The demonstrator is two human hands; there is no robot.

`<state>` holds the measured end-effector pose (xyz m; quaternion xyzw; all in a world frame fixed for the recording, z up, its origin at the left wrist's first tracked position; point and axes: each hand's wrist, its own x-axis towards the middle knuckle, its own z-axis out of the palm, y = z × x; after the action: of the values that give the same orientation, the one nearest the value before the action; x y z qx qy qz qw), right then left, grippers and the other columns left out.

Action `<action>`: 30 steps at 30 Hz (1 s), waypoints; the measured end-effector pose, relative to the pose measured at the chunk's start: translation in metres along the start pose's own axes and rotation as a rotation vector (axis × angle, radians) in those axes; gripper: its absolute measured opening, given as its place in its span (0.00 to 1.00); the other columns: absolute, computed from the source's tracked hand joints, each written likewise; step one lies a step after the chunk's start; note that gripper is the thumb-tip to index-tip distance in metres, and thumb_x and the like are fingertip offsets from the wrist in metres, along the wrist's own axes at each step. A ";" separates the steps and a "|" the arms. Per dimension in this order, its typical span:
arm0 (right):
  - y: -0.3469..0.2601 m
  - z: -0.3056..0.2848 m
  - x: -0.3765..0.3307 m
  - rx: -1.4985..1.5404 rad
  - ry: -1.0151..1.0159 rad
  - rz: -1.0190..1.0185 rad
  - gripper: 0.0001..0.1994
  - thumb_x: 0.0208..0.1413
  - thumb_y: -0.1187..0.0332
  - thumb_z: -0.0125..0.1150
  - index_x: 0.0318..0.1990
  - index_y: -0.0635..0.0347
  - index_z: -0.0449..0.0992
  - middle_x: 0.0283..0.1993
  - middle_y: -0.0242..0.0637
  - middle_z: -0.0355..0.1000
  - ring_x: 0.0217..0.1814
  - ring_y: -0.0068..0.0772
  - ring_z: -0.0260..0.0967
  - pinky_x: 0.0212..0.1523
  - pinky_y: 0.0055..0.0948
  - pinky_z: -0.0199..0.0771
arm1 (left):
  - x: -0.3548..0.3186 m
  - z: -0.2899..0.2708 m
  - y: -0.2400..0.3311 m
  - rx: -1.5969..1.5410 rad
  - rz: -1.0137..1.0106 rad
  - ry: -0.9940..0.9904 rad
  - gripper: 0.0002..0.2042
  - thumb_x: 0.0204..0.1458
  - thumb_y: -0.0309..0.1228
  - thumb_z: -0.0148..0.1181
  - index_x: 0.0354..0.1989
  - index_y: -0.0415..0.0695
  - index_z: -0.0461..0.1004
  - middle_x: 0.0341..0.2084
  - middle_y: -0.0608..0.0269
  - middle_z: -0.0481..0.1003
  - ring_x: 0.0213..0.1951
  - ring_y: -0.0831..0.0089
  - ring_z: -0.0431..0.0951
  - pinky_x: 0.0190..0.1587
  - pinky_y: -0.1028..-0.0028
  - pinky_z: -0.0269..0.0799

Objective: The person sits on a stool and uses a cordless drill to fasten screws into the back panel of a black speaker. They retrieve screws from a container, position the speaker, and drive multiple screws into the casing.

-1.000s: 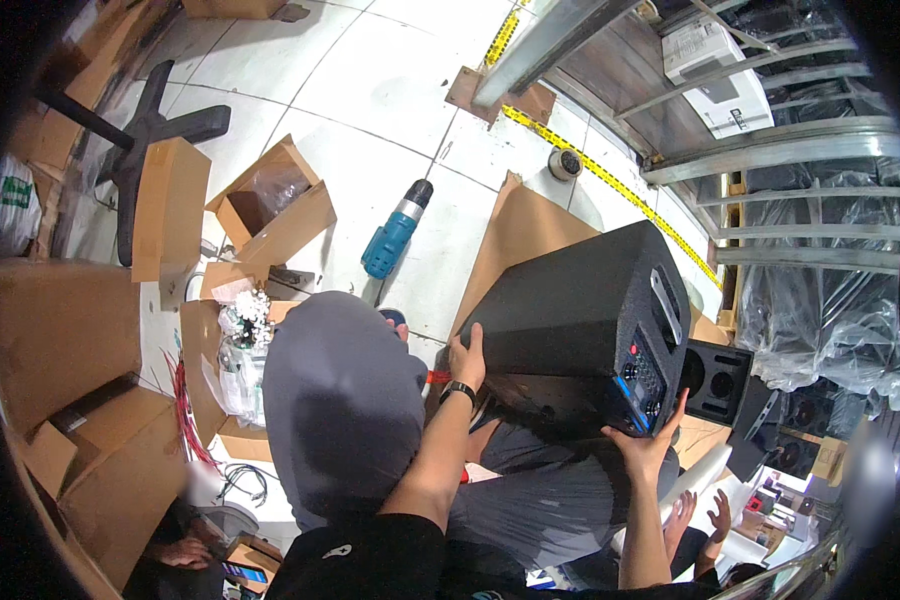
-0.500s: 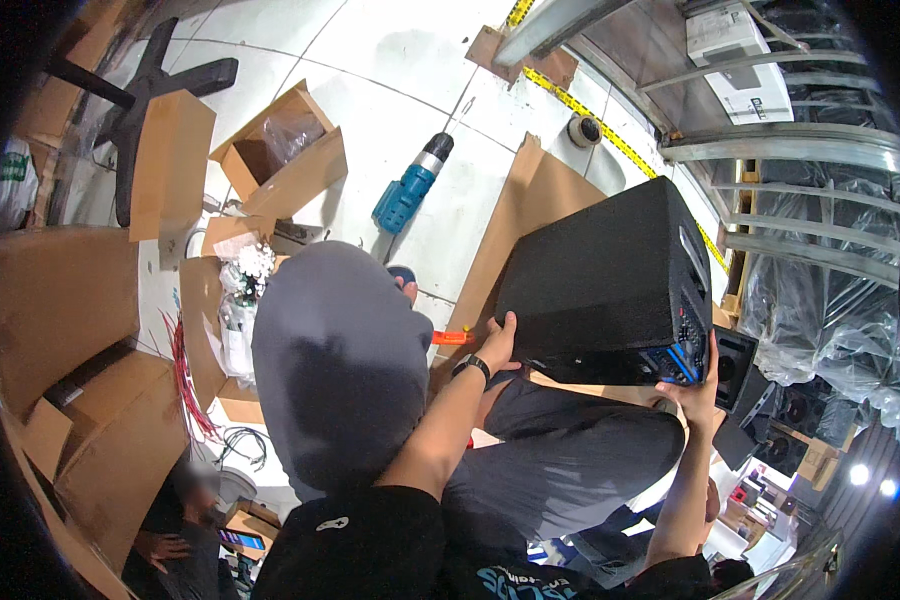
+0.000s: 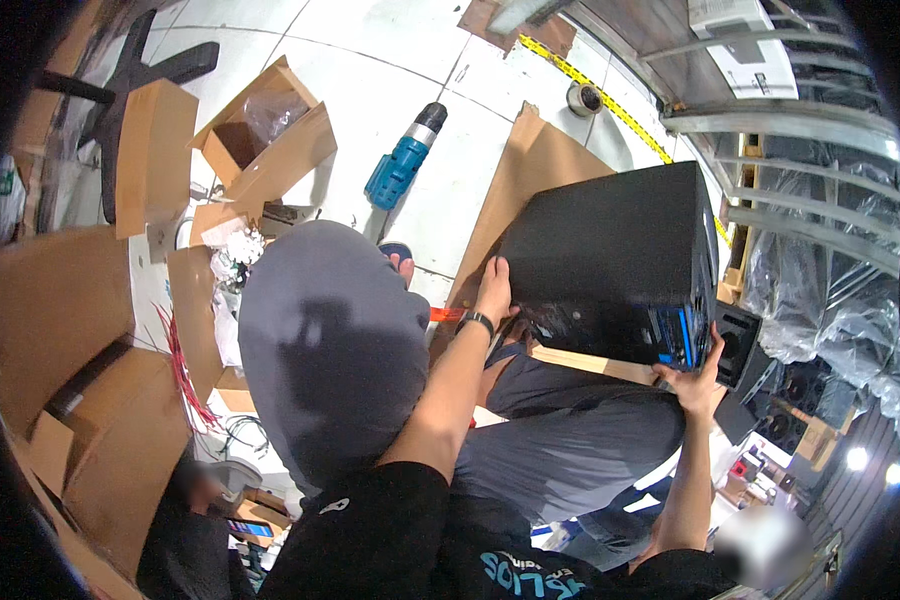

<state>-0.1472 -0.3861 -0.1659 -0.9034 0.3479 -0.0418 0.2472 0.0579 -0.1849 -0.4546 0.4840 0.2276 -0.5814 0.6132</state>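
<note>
While RH [image 3: 694, 384] grips, boxy spkr [image 3: 610, 240] looks matte.

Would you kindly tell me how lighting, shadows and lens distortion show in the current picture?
Head view: two bright lights glare at lower right; a shadow lies on the grey trouser knee; shelf bars curve near the rim; the black box looks fairly sharp.

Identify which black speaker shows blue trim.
The large black box-shaped speaker between the left hand and right hand, with blue on its panel; the black rectangular speaker beyond shows none.
</note>
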 end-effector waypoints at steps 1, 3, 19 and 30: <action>-0.010 0.006 0.000 0.038 0.028 0.064 0.61 0.30 0.70 0.90 0.72 0.64 0.50 0.65 0.49 0.65 0.65 0.40 0.67 0.69 0.38 0.65 | 0.007 0.001 0.006 0.069 0.019 0.049 0.31 0.69 0.58 0.37 0.74 0.55 0.55 0.67 0.53 0.64 0.60 0.51 0.71 0.42 0.52 0.80; -0.033 0.022 0.000 0.080 0.099 0.088 0.61 0.29 0.71 0.90 0.71 0.64 0.50 0.64 0.48 0.66 0.64 0.40 0.67 0.69 0.37 0.64 | 0.025 -0.002 0.018 0.095 0.014 0.119 0.33 0.68 0.60 0.35 0.73 0.52 0.58 0.62 0.52 0.69 0.52 0.55 0.75 0.39 0.55 0.78; -0.139 0.150 -0.069 0.089 0.451 0.378 0.58 0.30 0.71 0.85 0.73 0.63 0.54 0.70 0.57 0.58 0.74 0.60 0.57 0.75 0.44 0.55 | 0.048 -0.043 0.033 -0.315 0.146 0.041 0.53 0.58 0.74 0.40 0.79 0.44 0.39 0.76 0.48 0.51 0.72 0.51 0.58 0.73 0.52 0.50; -0.148 0.165 -0.076 0.225 0.522 0.428 0.60 0.30 0.73 0.83 0.76 0.44 0.54 0.78 0.62 0.43 0.77 0.67 0.51 0.72 0.50 0.62 | 0.037 -0.065 0.025 -0.087 0.062 0.238 0.53 0.59 0.76 0.25 0.76 0.37 0.52 0.72 0.48 0.59 0.68 0.57 0.65 0.67 0.55 0.61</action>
<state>-0.0737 -0.1741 -0.2328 -0.7361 0.5738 -0.2564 0.2512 0.1077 -0.1505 -0.5050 0.5294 0.3087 -0.4901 0.6198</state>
